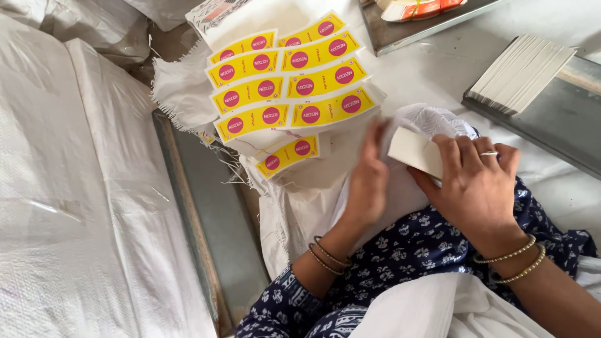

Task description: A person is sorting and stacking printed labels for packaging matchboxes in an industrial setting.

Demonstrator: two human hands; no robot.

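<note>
Two hands work over my lap in the head view, both close to a small cream-coloured stack of paper pieces (414,150). My right hand (477,188) holds that stack from its near side, fingers spread over the top edge and the thumb underneath, so the grip is closed on it. My left hand (368,181) lies just beside the stack on its left, fingers stretched flat and blurred, touching the white cloth (432,119) that bulges up behind the stack; whether those fingers pinch anything I cannot tell.

Beyond the stack, further from me and to the left, yellow labels with pink round marks (291,81) lie fanned in two overlapping columns on a white woven sack (181,87) with a frayed edge. One more yellow label (289,153) sits apart at the near end of the fan, between the fan and my left hand.

Right of the stack and farther away, a flat grey tray (557,119) bears a slanted pile of plain white cards (519,72). Above the stack, at the top edge of the view, another grey tray (407,31) holds a bundle of orange and white pieces (419,7), cut off by the frame. Left of the stack, a grey metal frame (213,219) runs beside large white woven sacks (75,188).
</note>
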